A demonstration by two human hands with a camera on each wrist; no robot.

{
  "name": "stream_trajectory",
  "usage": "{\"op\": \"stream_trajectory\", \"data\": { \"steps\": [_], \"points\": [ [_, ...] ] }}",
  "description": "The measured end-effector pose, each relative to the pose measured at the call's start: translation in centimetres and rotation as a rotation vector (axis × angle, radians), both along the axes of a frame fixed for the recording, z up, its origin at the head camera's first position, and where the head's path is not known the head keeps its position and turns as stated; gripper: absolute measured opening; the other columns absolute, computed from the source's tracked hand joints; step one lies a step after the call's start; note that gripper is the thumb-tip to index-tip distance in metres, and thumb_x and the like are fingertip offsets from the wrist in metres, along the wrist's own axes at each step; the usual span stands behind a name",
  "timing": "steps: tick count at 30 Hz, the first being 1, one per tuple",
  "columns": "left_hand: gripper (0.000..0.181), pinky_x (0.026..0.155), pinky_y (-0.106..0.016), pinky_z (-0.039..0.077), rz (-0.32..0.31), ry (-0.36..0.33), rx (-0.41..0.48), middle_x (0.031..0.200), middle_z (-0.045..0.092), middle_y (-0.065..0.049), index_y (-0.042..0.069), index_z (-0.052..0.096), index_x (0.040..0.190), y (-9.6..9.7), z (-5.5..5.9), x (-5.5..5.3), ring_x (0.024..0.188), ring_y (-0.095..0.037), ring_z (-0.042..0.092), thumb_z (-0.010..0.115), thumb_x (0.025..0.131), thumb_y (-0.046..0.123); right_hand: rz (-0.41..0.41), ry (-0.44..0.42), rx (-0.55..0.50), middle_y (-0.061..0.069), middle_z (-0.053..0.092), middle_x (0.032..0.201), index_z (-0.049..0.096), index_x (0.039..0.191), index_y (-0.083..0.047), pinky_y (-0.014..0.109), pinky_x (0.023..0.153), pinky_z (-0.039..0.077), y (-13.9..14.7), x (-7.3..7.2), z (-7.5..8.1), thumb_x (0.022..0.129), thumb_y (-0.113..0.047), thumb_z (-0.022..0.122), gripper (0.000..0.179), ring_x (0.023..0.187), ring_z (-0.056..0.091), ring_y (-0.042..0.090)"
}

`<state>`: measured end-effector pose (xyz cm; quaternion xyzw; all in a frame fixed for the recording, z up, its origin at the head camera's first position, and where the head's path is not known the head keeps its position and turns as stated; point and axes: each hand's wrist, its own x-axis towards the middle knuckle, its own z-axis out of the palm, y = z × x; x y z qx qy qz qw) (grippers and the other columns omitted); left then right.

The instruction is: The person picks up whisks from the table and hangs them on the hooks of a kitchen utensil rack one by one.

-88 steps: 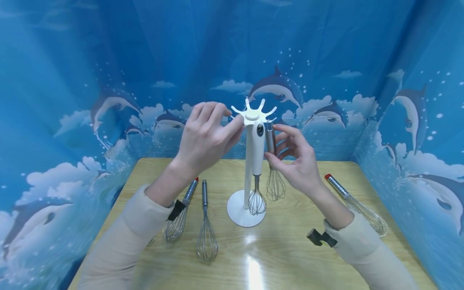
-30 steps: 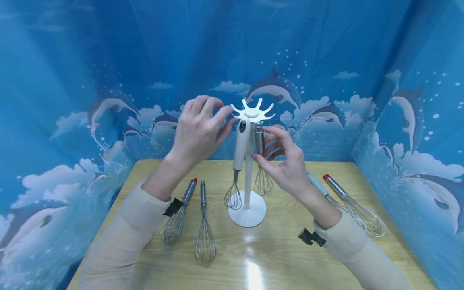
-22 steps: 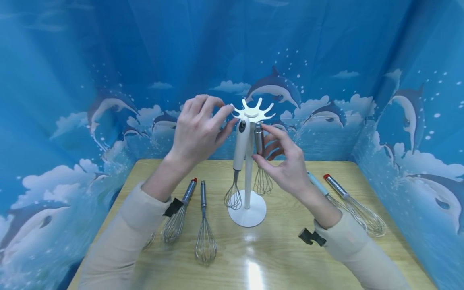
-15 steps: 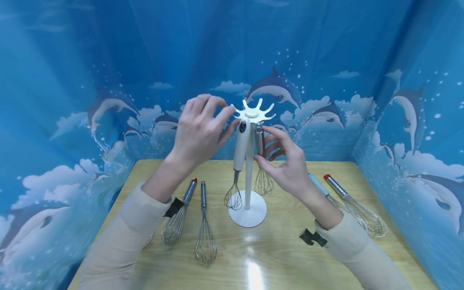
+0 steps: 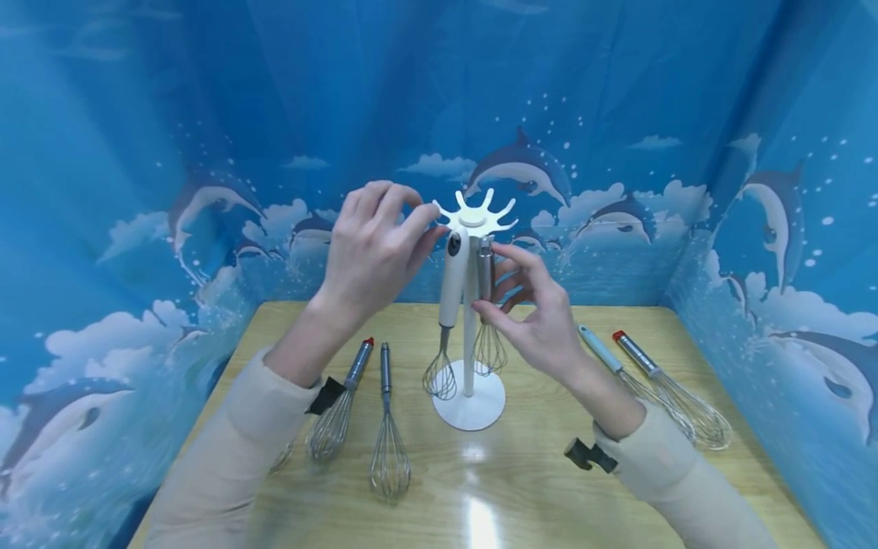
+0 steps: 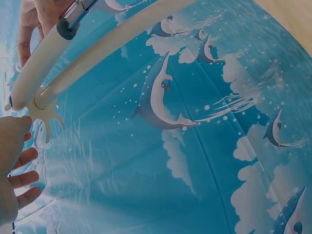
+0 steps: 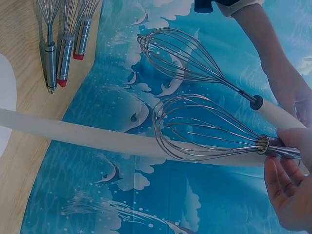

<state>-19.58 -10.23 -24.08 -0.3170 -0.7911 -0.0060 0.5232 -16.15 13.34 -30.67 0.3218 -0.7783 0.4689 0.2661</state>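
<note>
A white utensil stand (image 5: pixel 469 305) with a round base and a star-shaped top stands mid-table. My left hand (image 5: pixel 373 248) pinches a left prong of that top between thumb and index finger. From a front prong hangs a white-handled whisk (image 5: pixel 453 282), left of the pole. My right hand (image 5: pixel 531 309) holds a small steel-handled whisk (image 5: pixel 486 271) upright, wires down, right beside the pole. Its handle top is close under the prongs. In the right wrist view, thumb and fingers grip the steel whisk (image 7: pixel 209 126) just behind its wires.
Left of the stand lie a red-tipped whisk (image 5: pixel 343 396) and a plain steel whisk (image 5: pixel 388 427); another is mostly hidden by the left sleeve. A light-blue whisk (image 5: pixel 604 351) and another red-tipped whisk (image 5: pixel 658 374) lie at right. Dolphin-print curtains (image 5: pixel 411 91) enclose the wooden table (image 5: pixel 549 457).
The stand's top has turned, bringing the white-handled whisk from the pole's right to its left. The right hand has shifted left with the steel whisk, uncovering the light-blue one.
</note>
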Motion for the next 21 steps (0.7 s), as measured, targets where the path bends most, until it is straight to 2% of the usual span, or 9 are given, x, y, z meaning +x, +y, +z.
{"op": "stream_trajectory", "data": {
  "steps": [10, 15, 21],
  "points": [
    [0.026, 0.09, -0.049, 0.058, -0.022, -0.02, 0.015, 0.108, 0.072, -0.013, 0.011, 0.075, 0.112, 0.04, -0.09, -0.14, 0.107, -0.034, 0.064, 0.065, 0.105, 0.034, -0.014, 0.057, 0.008, 0.016, 0.07, 0.106, 0.046, 0.149, -0.002, 0.022, 0.066, 0.06, -0.39, 0.35, -0.37, 0.084, 0.004, 0.084, 0.075, 0.08, 0.069, 0.017],
    [0.026, 0.09, -0.049, 0.058, -0.029, -0.02, 0.007, 0.108, 0.072, -0.013, 0.011, 0.075, 0.112, 0.3, -0.11, -0.37, 0.107, -0.034, 0.065, 0.066, 0.105, 0.034, -0.025, 0.089, 0.007, 0.016, 0.07, 0.102, 0.046, 0.147, 0.0, 0.026, 0.063, 0.06, -0.39, 0.49, -0.58, 0.083, 0.004, 0.084, 0.074, 0.078, 0.069, 0.018],
    [0.026, 0.092, -0.048, 0.058, -0.029, -0.022, -0.005, 0.108, 0.072, -0.013, 0.011, 0.074, 0.113, 0.71, -0.04, -0.61, 0.107, -0.033, 0.066, 0.066, 0.105, 0.034, -0.043, 0.115, 0.006, 0.016, 0.069, 0.099, 0.046, 0.146, 0.0, 0.023, 0.063, 0.06, -0.34, 0.49, -0.8, 0.082, 0.003, 0.085, 0.076, 0.078, 0.069, 0.019]
  ]
}}
